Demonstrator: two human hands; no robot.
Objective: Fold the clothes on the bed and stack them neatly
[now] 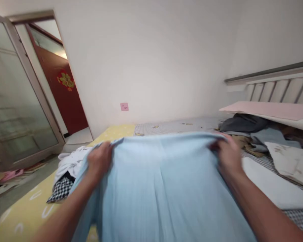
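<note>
A light blue shirt (pixel 151 181) hangs spread out in front of me, its top edge stretched nearly level between my two hands. My left hand (pixel 100 158) is closed on the cloth at the upper left corner. At the upper right corner my right hand (pixel 228 155) grips it too, fingers wrapped into the fabric. A vertical pleat runs down the middle of the cloth, and what looks like a sleeve droops below my left hand. Both hands are slightly blurred, and the lower end of the shirt runs out of view.
Below lies a bed with a yellow patterned sheet (pixel 32 205). White and checked clothes (pixel 70 164) are heaped at its left. To the right sit a folded white cloth (pixel 275 185), dark clothes (pixel 244 123) and a pink board (pixel 265 109). A glass door (pixel 20 90) stands at far left.
</note>
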